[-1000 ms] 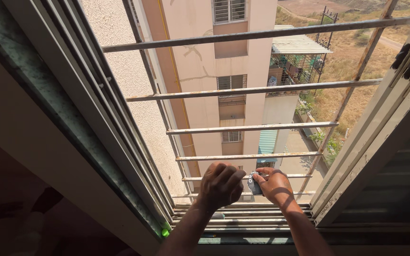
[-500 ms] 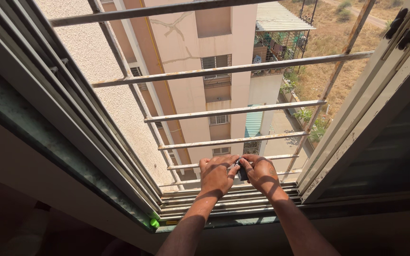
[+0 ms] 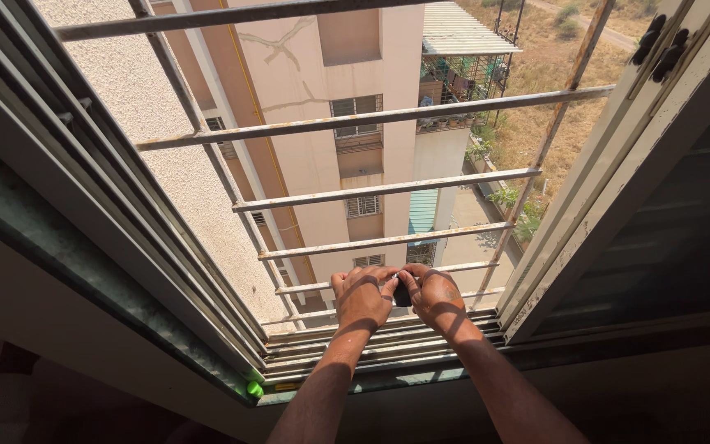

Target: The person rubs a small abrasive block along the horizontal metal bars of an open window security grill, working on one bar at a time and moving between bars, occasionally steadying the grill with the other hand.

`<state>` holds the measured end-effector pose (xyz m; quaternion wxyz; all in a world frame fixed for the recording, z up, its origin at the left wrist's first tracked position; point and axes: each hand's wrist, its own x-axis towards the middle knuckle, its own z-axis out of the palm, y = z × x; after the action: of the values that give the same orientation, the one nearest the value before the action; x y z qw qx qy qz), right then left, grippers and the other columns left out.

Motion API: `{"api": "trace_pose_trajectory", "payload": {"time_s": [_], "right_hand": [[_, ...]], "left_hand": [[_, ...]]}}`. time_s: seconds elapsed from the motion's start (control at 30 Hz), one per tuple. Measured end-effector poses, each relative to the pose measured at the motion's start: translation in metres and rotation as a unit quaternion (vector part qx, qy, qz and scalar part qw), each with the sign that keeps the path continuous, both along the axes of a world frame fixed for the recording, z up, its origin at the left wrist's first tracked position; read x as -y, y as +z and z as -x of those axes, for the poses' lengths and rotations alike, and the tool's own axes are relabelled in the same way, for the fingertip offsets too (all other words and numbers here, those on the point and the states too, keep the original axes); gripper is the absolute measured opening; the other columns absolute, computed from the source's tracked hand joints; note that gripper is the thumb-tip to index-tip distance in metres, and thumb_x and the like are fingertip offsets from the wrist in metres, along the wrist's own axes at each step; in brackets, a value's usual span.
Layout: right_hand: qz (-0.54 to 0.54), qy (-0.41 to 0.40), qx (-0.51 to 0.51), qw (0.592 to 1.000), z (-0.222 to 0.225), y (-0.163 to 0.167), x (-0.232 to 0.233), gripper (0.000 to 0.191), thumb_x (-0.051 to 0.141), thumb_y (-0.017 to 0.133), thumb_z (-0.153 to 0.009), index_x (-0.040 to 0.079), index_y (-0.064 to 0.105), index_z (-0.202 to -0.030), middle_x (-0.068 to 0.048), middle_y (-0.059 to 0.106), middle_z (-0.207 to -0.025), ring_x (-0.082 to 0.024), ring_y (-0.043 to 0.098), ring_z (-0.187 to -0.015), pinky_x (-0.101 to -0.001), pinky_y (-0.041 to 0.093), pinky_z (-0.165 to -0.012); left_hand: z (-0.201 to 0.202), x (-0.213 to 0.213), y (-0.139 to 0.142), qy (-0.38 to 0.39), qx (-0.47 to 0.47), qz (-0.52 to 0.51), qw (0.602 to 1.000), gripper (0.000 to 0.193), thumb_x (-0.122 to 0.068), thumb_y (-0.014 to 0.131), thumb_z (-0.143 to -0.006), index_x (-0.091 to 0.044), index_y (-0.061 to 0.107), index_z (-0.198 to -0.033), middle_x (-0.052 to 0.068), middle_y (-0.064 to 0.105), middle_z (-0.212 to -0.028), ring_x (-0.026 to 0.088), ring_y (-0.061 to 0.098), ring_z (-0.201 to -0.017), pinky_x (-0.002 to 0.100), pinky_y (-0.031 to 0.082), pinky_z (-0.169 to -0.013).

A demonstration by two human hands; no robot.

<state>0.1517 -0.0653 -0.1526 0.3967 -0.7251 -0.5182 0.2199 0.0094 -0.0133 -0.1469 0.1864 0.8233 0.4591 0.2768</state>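
My left hand (image 3: 363, 298) and right hand (image 3: 435, 294) pinched a small dark object (image 3: 402, 293) together by the lowest grille bar (image 3: 470, 267); I judged a firm two-handed grip safest beyond the sill.

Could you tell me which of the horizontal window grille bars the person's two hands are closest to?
The second-lowest grille bar: both the left hand and right hand meet right at it around a small dark object, while the other bars sit clear of the hands.

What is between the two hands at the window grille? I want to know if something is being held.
A small dark object shows between the left hand and right hand. The fingers cover most of it, so its kind cannot be told.
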Motion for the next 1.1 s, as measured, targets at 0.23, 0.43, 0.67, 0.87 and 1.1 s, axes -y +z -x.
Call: {"api": "trace_pose_trajectory", "payload": {"time_s": [0.23, 0.43, 0.67, 0.87, 1.1], "right_hand": [[0.003, -0.015, -0.080, 0.997, -0.002, -0.009, 0.003, 0.035, 0.037, 0.060, -0.099, 0.010, 0.070, -0.121, -0.012, 0.073, -0.067, -0.019, 0.068, -0.049, -0.0337, 0.052, -0.046], [-0.002, -0.030, 0.007, 1.000, 0.003, -0.018, -0.003, 0.035, 0.035, 0.055, -0.102, 0.012, 0.069, -0.123, -0.013, 0.075, -0.070, -0.023, 0.072, -0.056, -0.0368, 0.056, -0.060], [-0.019, 0.022, 0.067, 0.997, -0.009, -0.005, 0.014, 0.041, 0.031, 0.054, -0.099, 0.011, 0.062, -0.134, -0.014, 0.073, -0.067, -0.028, 0.072, -0.065, -0.0420, 0.055, -0.066], [-0.175, -0.052, 0.262, 0.948, -0.027, 0.038, 0.048, 0.035, 0.034, 0.065, -0.094, 0.019, 0.070, -0.126, -0.007, 0.073, -0.076, -0.026, 0.073, -0.073, -0.0401, 0.056, -0.070], [-0.296, -0.027, 0.455, 0.839, -0.064, 0.074, 0.031, 0.040, 0.048, 0.065, -0.096, 0.011, 0.075, -0.108, -0.007, 0.072, -0.100, -0.028, 0.066, -0.097, -0.0450, 0.044, -0.097]], "left_hand": [[0.010, 0.007, 0.009, -0.056, -0.021, 0.026, 0.998, 0.040, -0.036, 0.068, -0.091, -0.036, 0.068, -0.130, -0.003, 0.071, -0.123, 0.018, 0.058, -0.115, 0.043, 0.027, -0.108], [0.006, 0.007, 0.007, -0.039, -0.017, 0.005, 0.999, 0.028, -0.037, 0.064, -0.095, -0.033, 0.074, -0.121, -0.004, 0.073, -0.120, 0.017, 0.059, -0.116, 0.045, 0.027, -0.109], [-0.016, 0.002, -0.003, -0.037, -0.085, -0.092, 0.991, 0.026, -0.033, 0.059, -0.099, -0.025, 0.075, -0.118, -0.003, 0.074, -0.116, 0.019, 0.062, -0.117, 0.054, 0.021, -0.115], [-0.020, 0.005, -0.014, -0.035, -0.083, -0.113, 0.990, 0.028, -0.033, 0.058, -0.099, -0.022, 0.074, -0.119, 0.001, 0.072, -0.121, 0.020, 0.062, -0.119, 0.053, 0.027, -0.116], [-0.015, 0.014, -0.021, -0.077, -0.181, -0.111, 0.974, 0.065, -0.049, 0.063, -0.092, -0.012, 0.051, -0.144, 0.008, 0.050, -0.146, 0.024, 0.041, -0.139, 0.055, 0.016, -0.119]]}}
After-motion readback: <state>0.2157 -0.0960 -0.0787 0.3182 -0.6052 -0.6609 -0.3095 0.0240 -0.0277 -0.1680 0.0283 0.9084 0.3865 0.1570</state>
